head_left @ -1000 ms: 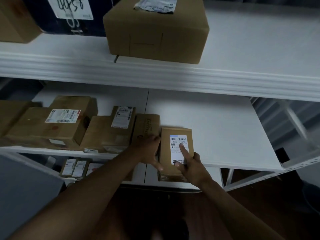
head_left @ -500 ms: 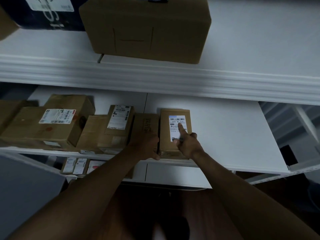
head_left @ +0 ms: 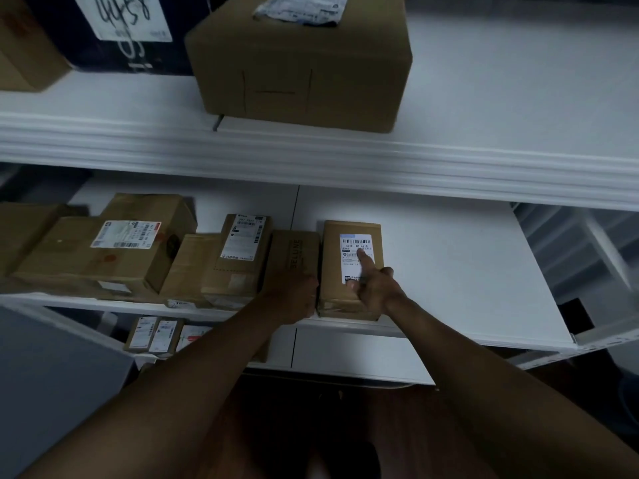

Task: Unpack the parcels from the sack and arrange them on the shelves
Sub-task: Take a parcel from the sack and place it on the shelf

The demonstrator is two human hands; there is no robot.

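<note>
A small brown parcel (head_left: 332, 271) with a white barcode label lies flat on the white middle shelf (head_left: 466, 278), its near end at the shelf's front edge. My right hand (head_left: 375, 288) rests on top of it, index finger stretched out onto the label, thumb apart, other fingers curled. My left hand (head_left: 297, 295) sits at the near end of the neighbouring printed brown box (head_left: 297, 250), with its knuckles against the parcel's left side and its fingertips hidden. No sack is in view.
Several brown boxes (head_left: 103, 250) fill the middle shelf's left half, one labelled box (head_left: 242, 257) beside the printed one. A large carton (head_left: 301, 63) and a dark box marked 4458 (head_left: 121, 19) stand on the upper shelf. Small parcels (head_left: 155, 335) lie on the lower shelf.
The small parcel has slid back from overhanging the front edge to lying fully on the shelf, next to the printed box. Both hands moved forward with it.
</note>
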